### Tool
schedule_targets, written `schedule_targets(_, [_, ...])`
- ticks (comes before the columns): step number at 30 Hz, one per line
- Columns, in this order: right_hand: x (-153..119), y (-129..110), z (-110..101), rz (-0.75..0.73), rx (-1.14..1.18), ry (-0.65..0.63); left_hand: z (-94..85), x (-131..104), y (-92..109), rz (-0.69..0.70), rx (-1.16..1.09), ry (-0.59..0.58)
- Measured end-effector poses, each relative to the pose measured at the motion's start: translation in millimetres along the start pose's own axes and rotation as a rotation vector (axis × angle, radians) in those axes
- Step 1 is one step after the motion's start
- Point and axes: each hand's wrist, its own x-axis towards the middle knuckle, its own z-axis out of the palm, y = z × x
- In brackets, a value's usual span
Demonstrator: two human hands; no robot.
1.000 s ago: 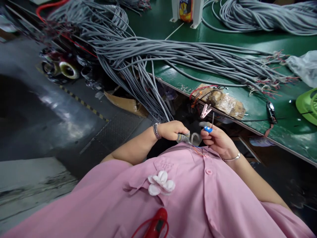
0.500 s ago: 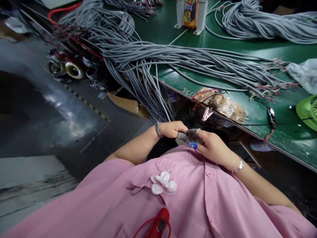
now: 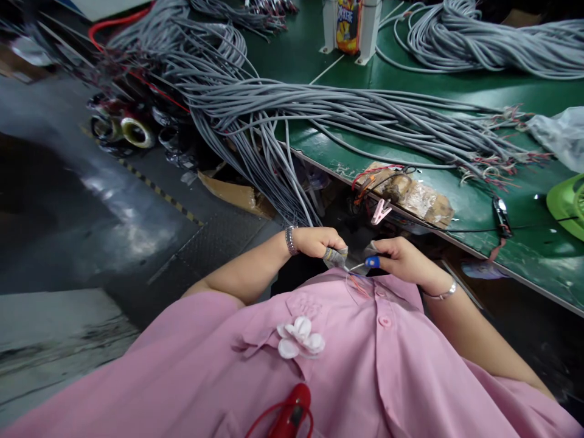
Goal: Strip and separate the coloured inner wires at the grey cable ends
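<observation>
My left hand [image 3: 319, 243], in grey finger covers, is closed in front of my chest. From its fingertips come several thin wires [image 3: 359, 287], orange-red and dark, hanging against the pink shirt. My right hand [image 3: 399, 263] is a short way to the right, with a blue cover on the thumb. Its thumb and fingers pinch the end of a thin whitish strand [image 3: 356, 268] stretched between the hands. What else the left fingers enclose is hidden.
Grey cables [image 3: 356, 115] with bared wire ends lie along the green table [image 3: 410, 97] and hang over its edge. A pink clip [image 3: 381, 211], a wrapped block [image 3: 415, 196], cutters [image 3: 500, 216] and a green fan [image 3: 570, 207] are at the right. Tape rolls [image 3: 137, 132] stand at the left.
My hands were together and have drawn apart, the right one moving right. The whitish strand now shows between them, and more of the coloured wires is visible.
</observation>
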Motion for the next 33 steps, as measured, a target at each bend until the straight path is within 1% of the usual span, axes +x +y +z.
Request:
schedule_targets(1, [-3.4,6.3,-6.4,0.002,0.039,0.063,-1.2,-0.3,0.6,-0.001,-0.025,0.002])
schedule_targets(2, [-6.9,12.6,-12.2,0.014,0.072,0.160,-2.5,-0.8,1.3,-0.002,-0.043,0.007])
schedule_targets(4, [-13.8,24.6,-19.2,0.059,0.140,0.418,-5.3,-2.3,3.3,-0.003,-0.056,0.027])
schedule_targets(5, [-16.5,30.2,-19.8,0.092,0.188,0.540,-6.7,-3.0,4.8,0.004,-0.053,0.052])
schedule_targets(6, [-18.3,35.5,-18.3,0.128,0.254,0.627,-8.0,-3.2,6.7,0.017,-0.050,0.087])
schedule_targets(7, [-18.9,40.3,-15.0,0.165,0.337,0.671,-9.2,-3.1,8.9,0.035,-0.048,0.132])
schedule_targets(8, [-18.2,44.6,-10.4,0.200,0.428,0.670,-10.3,-2.3,11.4,0.057,-0.049,0.187])
schedule_targets(11, [-7.1,51.8,3.7,0.245,0.672,0.578,-13.2,4.2,18.1,0.122,-0.067,0.380])
schedule_targets(14, [13.5,48.7,8.1,0.202,0.818,0.513,-16.2,15.6,20.6,0.164,-0.096,0.551])
schedule_targets(16, [27.4,43.5,6.4,0.148,0.894,0.489,-17.7,24.1,19.6,0.169,-0.113,0.612])
schedule_targets(18, [38.2,40.2,5.1,0.093,0.941,0.507,-18.3,31.7,16.7,0.155,-0.121,0.619])
schedule_targets(19, [42.1,40.2,5.5,0.068,0.946,0.542,-18.2,34.9,14.7,0.145,-0.126,0.615])
schedule_targets(23, [50.3,47.5,11.2,-0.013,0.829,0.770,-16.5,43.2,2.9,0.109,-0.152,0.608])
schedule_targets(24, [51.4,48.7,12.2,-0.018,0.803,0.801,-16.2,44.4,-0.5,0.105,-0.159,0.611])
schedule_targets(26, [53.5,47.7,12.1,-0.001,0.832,0.780,-16.2,46.2,-6.4,0.096,-0.169,0.621])
schedule_targets(30, [57.2,35.5,6.9,0.037,1.087,0.645,-17.3,47.1,-12.3,0.086,-0.171,0.624])
schedule_targets(33, [59.4,27.2,5.2,0.017,1.204,0.656,-17.0,45.0,-12.8,0.082,-0.165,0.613])
